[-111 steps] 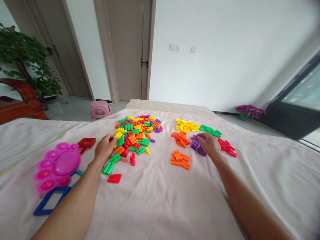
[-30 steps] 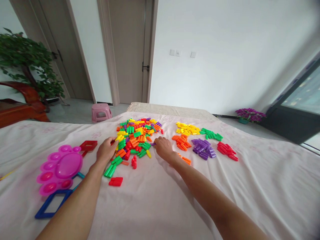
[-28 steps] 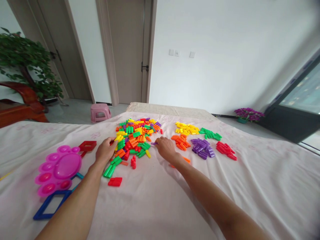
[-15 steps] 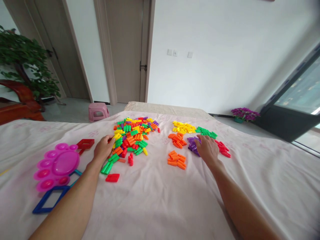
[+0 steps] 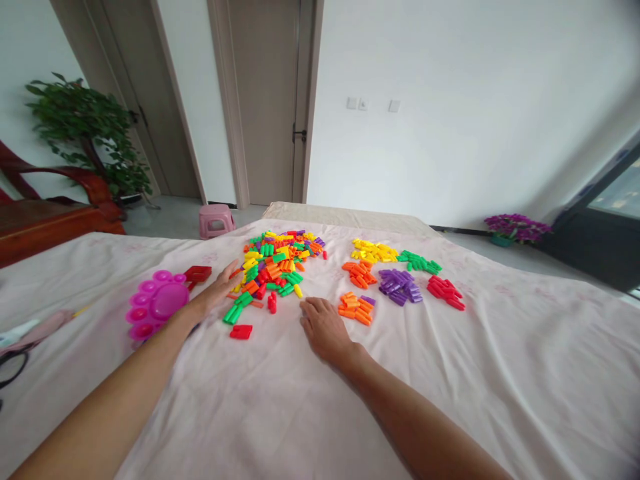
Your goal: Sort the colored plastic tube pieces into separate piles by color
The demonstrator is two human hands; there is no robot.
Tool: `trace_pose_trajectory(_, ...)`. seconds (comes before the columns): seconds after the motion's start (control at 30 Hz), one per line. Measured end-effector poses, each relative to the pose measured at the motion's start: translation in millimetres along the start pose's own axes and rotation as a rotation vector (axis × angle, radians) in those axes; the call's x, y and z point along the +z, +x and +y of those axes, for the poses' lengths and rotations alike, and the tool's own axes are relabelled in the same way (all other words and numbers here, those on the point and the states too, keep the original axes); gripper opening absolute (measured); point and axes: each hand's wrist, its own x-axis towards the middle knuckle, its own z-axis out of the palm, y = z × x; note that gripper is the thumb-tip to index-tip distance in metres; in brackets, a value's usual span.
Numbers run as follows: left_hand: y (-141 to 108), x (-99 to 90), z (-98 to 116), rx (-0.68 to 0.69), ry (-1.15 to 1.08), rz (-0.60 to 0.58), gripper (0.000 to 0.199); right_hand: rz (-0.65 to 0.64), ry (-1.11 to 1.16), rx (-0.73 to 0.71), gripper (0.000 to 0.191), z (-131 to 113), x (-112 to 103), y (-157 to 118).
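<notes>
My left hand (image 5: 220,290) reaches to the left edge of a mixed pile of small plastic toy pieces (image 5: 277,257) in red, orange, yellow, green and purple. Its fingers are stretched out and apart, touching or very near the outer pieces. My right hand (image 5: 326,327) is low over the cloth between that pile and the nearer orange group (image 5: 356,310), palm down with fingers loosely bent and apart. No piece shows in it. A purple piece (image 5: 369,300) lies at the back of the nearer orange group. The purple group (image 5: 400,287) sits to its right.
Farther back lie yellow (image 5: 374,251), green (image 5: 419,262) and another orange group (image 5: 359,274); red pieces (image 5: 446,292) lie at right. A pink paw-shaped tray (image 5: 167,302) and red frame (image 5: 199,274) are left on the cloth (image 5: 280,407). A pink stool (image 5: 216,220) stands beyond.
My right hand has moved left from the purple group toward the mixed pile. A purple piece now shows beside the nearer orange group. The view has turned slightly left; my left hand's fingers have straightened.
</notes>
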Motion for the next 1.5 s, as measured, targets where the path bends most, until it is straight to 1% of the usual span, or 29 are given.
trace_pose_trajectory(0.03,-11.1,-1.3,-0.2,0.018,0.06,-0.065,0.092,-0.001,-0.018,-0.002,0.032,1.0,1.8,-0.1)
trace_pose_trajectory(0.07,-21.8,-0.4,-1.2,0.041,0.14,-0.1,0.102,0.001,-0.033,-0.003,0.032,1.9,2.9,0.0)
trace_pose_trajectory(0.13,-39.5,8.8,-3.9,0.098,0.34,-0.112,0.12,0.006,-0.053,-0.004,0.031,2.3,4.0,0.4)
trace_pose_trajectory(0.17,-45.6,16.7,-4.7,0.117,0.439,-0.091,0.125,0.01,-0.059,-0.004,0.031,1.8,4.3,0.4)
trace_pose_trajectory(0.23,-50.1,37.6,-2.3,0.102,0.57,-0.004,0.116,0.022,-0.065,-0.004,0.031,0.5,4.9,0.2)
trace_pose_trajectory(0.3,-44.1,61.4,7.1,0.06,0.613,0.138,0.104,0.03,-0.066,-0.005,0.031,-0.4,5.3,-0.3)
trace_pose_trajectory(0.37,-30.0,82.7,22.2,0.028,0.587,0.244,0.097,0.033,-0.062,0.001,0.031,-0.3,5.1,-0.9)
trace_pose_trajectory(0.4,-21.6,90.5,30.5,0.002,0.556,0.303,0.094,0.03,-0.057,0.004,0.031,0.0,4.7,-1.1)
trace_pose_trajectory(0.47,-5.9,96.8,44.2,-0.032,0.464,0.424,0.083,0.022,-0.047,0.006,0.031,0.9,3.6,-1.4)
trace_pose_trajectory(0.53,4.3,89.3,48.9,-0.014,0.401,0.51,0.067,0.014,-0.039,0.004,0.031,1.5,2.5,-1.5)
trace_pose_trajectory(0.57,6.6,81.2,46.8,-0.001,0.405,0.551,0.06,0.012,-0.038,0.002,0.031,1.7,2.1,-1.5)
trace_pose_trajectory(0.63,6.5,61.4,34.8,-0.01,0.488,0.611,0.053,0.012,-0.038,-0.001,0.031,1.8,1.8,-1.4)
trace_pose_trajectory(0.67,4.9,52.0,26.5,-0.038,0.532,0.603,0.051,0.016,-0.039,-0.003,0.031,1.8,1.8,-1.3)
trace_pose_trajectory(0.73,1.2,38.4,10.1,-0.088,0.589,0.484,0.048,0.024,-0.041,-0.008,0.03,1.5,1.9,-1.1)
trace_pose_trajectory(0.77,-0.1,35.0,3.7,-0.108,0.606,0.432,0.048,0.027,-0.043,-0.011,0.03,1.2,1.9,-1.1)
trace_pose_trajectory(0.83,-0.6,34.0,-4.1,-0.106,0.638,0.356,0.048,0.028,-0.046,-0.014,0.029,0.7,1.5,-0.9)
trace_pose_trajectory(0.9,1.2,37.0,-5.9,-0.084,0.669,0.327,0.049,0.027,-0.048,-0.015,0.029,-0.1,0.4,-0.8)
trace_pose_trajectory(0.97,3.6,39.7,-5.0,-0.077,0.681,0.318,0.049,0.021,-0.048,-0.013,0.029,-0.9,-1.0,-0.7)
trace_pose_trajectory(1.07,6.5,39.2,-3.9,-0.107,0.655,0.314,0.048,0.008,-0.048,-0.01,0.03,-1.7,-2.8,-0.5)
trace_pose_trajectory(1.17,8.3,34.8,-5.9,-0.121,0.63,0.309,0.047,0.004,-0.045,-0.011,0.03,-1.6,-3.0,-0.7)
trace_pose_trajectory(1.3,11.0,27.3,-12.4,-0.097,0.558,0.299,0.042,0.007,-0.046,-0.014,0.031,-1.0,-1.9,-1.0)
trace_pose_trajectory(1.4,12.8,22.5,-16.4,-0.115,0.478,0.295,0.036,-0.004,-0.048,-0.011,0.031,-1.2,-2.6,-0.9)
trace_pose_trajectory(1.5,14.0,20.2,-17.4,-0.14,0.44,0.295,0.033,-0.011,-0.046,-0.014,0.031,-1.9,-4.2,-0.9)
